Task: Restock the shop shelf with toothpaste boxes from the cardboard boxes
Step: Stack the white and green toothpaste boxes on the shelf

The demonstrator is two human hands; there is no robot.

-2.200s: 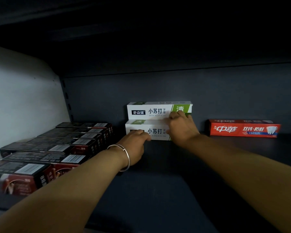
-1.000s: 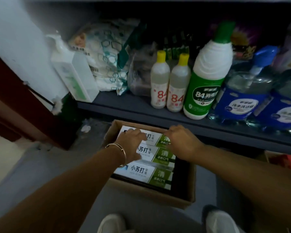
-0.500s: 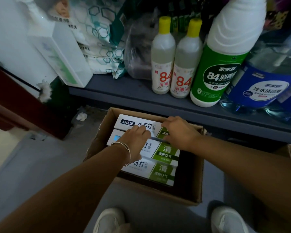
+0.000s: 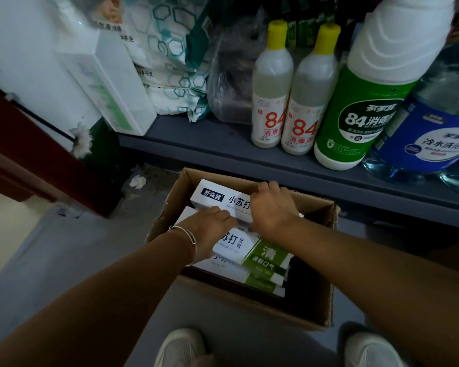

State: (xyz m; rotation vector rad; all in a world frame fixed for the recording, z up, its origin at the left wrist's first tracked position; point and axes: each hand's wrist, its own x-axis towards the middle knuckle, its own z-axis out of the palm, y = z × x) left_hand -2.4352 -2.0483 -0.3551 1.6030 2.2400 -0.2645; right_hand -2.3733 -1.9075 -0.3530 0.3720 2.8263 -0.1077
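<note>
White-and-green toothpaste boxes (image 4: 249, 250) lie flat in the cardboard box (image 4: 326, 287) on the floor, long axes running left-right; right hand (image 4: 272, 207) curls over the rearmost box (image 4: 223, 200), nearer than the left hand (image 4: 210, 223), whose fingers rest atop the next.

The picture is looking dim and a bit grainy. The brightest light is showing at the left edge, on the pale floor and white wall. The inside of the cardboard box (image 4: 313, 308) near the bottom middle is sitting in dark shadow. Small shiny spots are glinting on the bottles (image 4: 272, 83) at the top. Things at the edges are bending and stretching, and the corners are looking soft.
</note>
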